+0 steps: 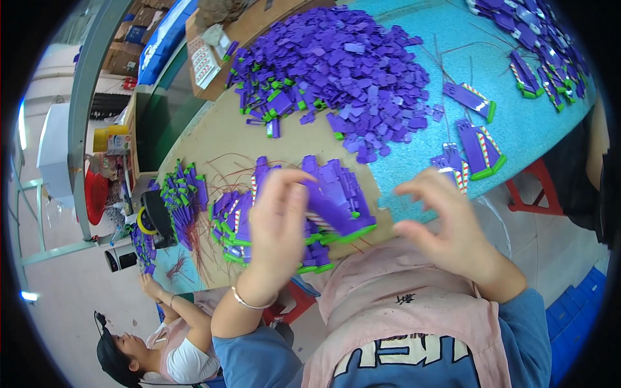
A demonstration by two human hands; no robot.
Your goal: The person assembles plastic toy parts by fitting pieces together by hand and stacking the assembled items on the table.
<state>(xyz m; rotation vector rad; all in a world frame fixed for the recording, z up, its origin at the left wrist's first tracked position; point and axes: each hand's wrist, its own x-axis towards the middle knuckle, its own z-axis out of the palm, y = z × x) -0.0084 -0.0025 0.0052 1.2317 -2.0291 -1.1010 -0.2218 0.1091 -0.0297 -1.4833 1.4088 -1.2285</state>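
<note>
My left hand (278,216) is closed round a long purple plastic piece with a green end (336,213), smeared by motion. It is over a stack of similar purple pieces (343,184) on the table's near edge. To its right, my right hand (449,223) has its fingers spread and is not touching the piece. Beyond the right hand, several purple pieces with green ends and red-and-white striped strips (480,152) lie on the blue tabletop. More striped pieces with thin red wires (236,216) lie left of the stack, partly hidden by my left hand.
A large heap of small purple plastic parts (343,64) covers the table's far middle. More purple pieces (530,32) lie far right. At left are bundles with red wires (184,194) and a black tape dispenser (157,220). A co-worker (174,343) sits left; a red stool (533,187) stands right.
</note>
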